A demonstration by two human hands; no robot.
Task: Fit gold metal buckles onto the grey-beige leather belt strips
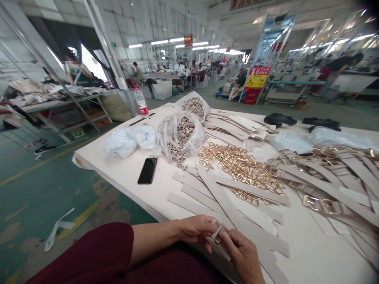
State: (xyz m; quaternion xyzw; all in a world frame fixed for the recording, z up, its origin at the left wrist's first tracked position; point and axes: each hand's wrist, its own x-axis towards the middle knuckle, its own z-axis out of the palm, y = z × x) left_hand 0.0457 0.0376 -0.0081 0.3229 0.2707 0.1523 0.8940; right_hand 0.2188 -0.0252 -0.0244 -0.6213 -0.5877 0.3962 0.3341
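At the table's near edge, my left hand and my right hand meet, the fingers of both closed around a small pale loop. Its far side is partly hidden by my fingertips, and I cannot tell whether a strap runs through it. Just beyond my hands lie flat beige straps, some crossing one another. A loose heap of gold metal buckles is spread behind those straps. Two clear plastic bags hold many small beige loops; the nearer bag spills a few onto the table.
A black phone lies left of the straps. Crumpled plastic bags and a water bottle stand towards the left edge. More straps with buckles are piled at right. People work at other tables behind.
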